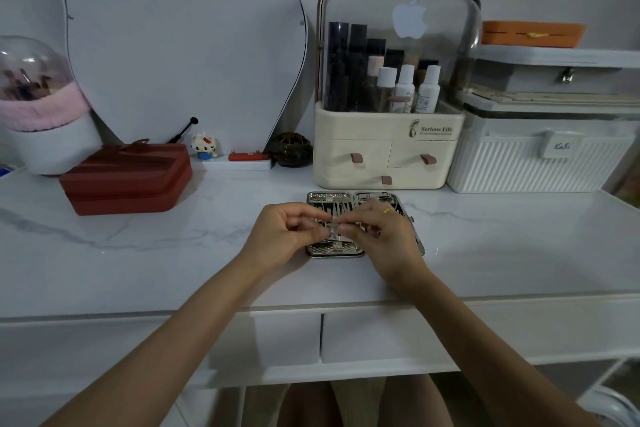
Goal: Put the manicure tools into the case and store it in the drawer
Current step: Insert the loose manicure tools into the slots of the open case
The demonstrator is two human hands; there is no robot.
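A silver manicure case (329,199) lies open flat on the white marble tabletop, with several metal tools held in black loops in both halves. Above it my left hand (287,236) and my right hand (384,236) meet, both pinching one small metal tool (334,227) between thumb and fingertips. My hands hide the middle of the case. Two white drawer fronts, a left one (284,340) and a right one (388,336), sit under the table's front edge, both closed.
A cream cosmetics organiser (388,149) with small drawers stands right behind the case. At the right is a white ribbed box (526,163); a red zip case (128,178) and a domed brush holder (41,107) are at the left. A mirror (180,45) leans on the wall.
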